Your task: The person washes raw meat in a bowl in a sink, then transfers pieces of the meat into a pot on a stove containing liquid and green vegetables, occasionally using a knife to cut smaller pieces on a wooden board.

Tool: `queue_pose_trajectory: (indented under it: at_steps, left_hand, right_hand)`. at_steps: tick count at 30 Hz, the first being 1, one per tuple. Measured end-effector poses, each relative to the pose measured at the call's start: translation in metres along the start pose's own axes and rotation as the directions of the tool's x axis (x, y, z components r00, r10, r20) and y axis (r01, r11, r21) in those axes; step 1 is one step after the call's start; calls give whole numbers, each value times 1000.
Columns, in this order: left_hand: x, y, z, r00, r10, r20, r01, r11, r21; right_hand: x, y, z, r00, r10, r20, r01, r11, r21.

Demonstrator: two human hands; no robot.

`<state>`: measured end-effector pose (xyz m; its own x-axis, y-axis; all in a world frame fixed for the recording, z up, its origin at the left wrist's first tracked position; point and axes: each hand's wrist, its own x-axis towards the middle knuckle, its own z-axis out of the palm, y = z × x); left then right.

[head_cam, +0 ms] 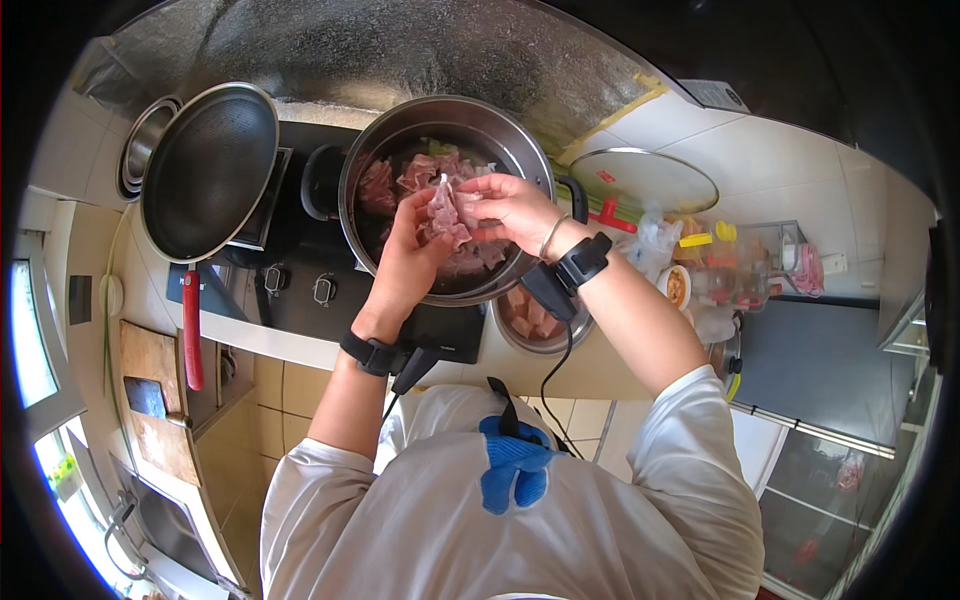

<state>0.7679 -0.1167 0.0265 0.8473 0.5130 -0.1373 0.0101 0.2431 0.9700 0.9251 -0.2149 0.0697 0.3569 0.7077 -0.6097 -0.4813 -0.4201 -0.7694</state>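
Both my hands are over a large steel pot (536, 161) on the gas stove. My left hand (415, 251) grips a piece of raw meat (447, 214) between thumb and fingers. The fingers of my right hand (510, 210) are closed on the same meat or a piece against it; which one I cannot tell. Below them, more raw meat pieces (376, 187) lie in the pot, with something green near its far side. A metal bowl (551, 346) holding paler raw meat chunks stands beside the pot, partly under my right wrist.
A frying pan (210, 172) with a red handle sits left of the pot. Nested steel bowls (146, 146) are behind it. A glass lid (645, 178) leans against the wall at right, near jars and bags. A cleaver (145, 397) lies on a wooden board (161, 442) at lower left.
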Motion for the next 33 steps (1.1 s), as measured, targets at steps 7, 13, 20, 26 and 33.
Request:
queue_pose_trajectory:
  at_steps: [7,13,20,26,33]
  left_hand:
    - [-1,8,-14,975,203,-85,-102,759,642]
    - [-8,-2,-3,959,279,-55,-134,613,778]
    - [-28,27,23,988,34,150,-81,945,318]
    - [-63,-9,83,864,-89,496,-127,914,385]
    - [-55,-151,134,868,-30,495,-454,355,818]
  right_hand:
    - [11,4,-17,995,58,-76,-56,998,39]
    - [16,10,-17,984,63,-166,-46,993,104]
    - [-75,7,-48,979,-204,20,202,977,73]
    - [-116,101,-104,994,82,-73,-88,992,-86]
    - [-80,245,-131,948,-273,-161,-11,477,-879]
